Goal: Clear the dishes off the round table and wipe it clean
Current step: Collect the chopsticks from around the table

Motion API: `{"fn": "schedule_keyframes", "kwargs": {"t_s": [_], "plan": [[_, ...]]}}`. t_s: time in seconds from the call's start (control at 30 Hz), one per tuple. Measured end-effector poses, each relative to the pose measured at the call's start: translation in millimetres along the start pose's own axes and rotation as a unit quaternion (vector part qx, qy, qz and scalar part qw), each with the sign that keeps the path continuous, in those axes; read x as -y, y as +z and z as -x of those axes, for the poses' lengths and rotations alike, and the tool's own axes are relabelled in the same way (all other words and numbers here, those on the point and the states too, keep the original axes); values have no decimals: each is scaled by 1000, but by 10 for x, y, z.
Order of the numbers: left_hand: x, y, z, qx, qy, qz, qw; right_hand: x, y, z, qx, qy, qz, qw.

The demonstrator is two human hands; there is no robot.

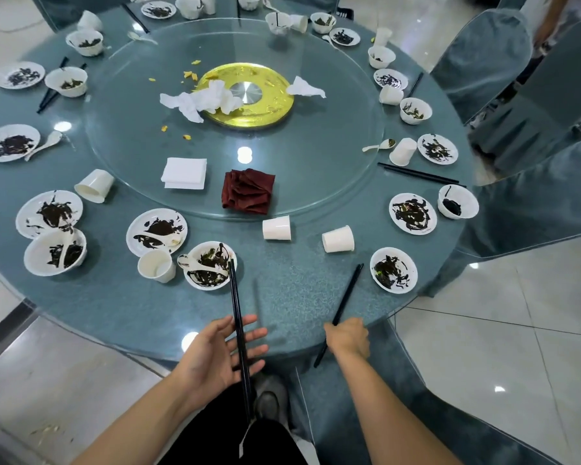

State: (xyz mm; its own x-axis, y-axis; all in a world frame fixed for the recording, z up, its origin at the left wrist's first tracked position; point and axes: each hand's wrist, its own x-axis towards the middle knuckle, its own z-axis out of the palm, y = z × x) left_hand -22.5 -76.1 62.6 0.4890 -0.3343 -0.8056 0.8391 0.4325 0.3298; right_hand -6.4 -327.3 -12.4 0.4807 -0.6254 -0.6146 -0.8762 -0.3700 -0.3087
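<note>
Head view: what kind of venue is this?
Likely a restaurant or banquet hall after a group meal. A big round table carries a glass turntable, many used place settings ring it, such as a smeared plate, and cloth-covered chairs stand around.

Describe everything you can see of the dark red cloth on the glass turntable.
The dark red cloth looks like soft fabric, loosely folded into a rough square with layered pleats fanning across its top. It lies flat on the glass turntable near its front edge, beside a folded white napkin without touching it. Neither hand touches it.
</note>
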Motion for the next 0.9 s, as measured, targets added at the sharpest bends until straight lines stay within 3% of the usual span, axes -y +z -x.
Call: {"fn": "schedule_keyframes", "kwargs": {"t_s": [0.23, 0.33, 0.5, 0.63, 0.9], "plan": [[197, -217, 219, -15, 19, 15, 1000, -145, 34, 542, 23, -133, -49, 990], [279, -267, 301, -13, 27, 21, 999, -233, 8, 903, 44, -209, -106, 971], [455, -295, 441, 6, 33, 6, 999, -364, 63, 1546, 98, -317, -94, 939], [604, -348, 635, 36, 38, -4, 999, -591, 184, 1984, 115, -344, -80, 928], [1023, -546, 1056, 56, 27, -18, 998, -1110, 209, 2685, 70, -337, 9, 939]]}}
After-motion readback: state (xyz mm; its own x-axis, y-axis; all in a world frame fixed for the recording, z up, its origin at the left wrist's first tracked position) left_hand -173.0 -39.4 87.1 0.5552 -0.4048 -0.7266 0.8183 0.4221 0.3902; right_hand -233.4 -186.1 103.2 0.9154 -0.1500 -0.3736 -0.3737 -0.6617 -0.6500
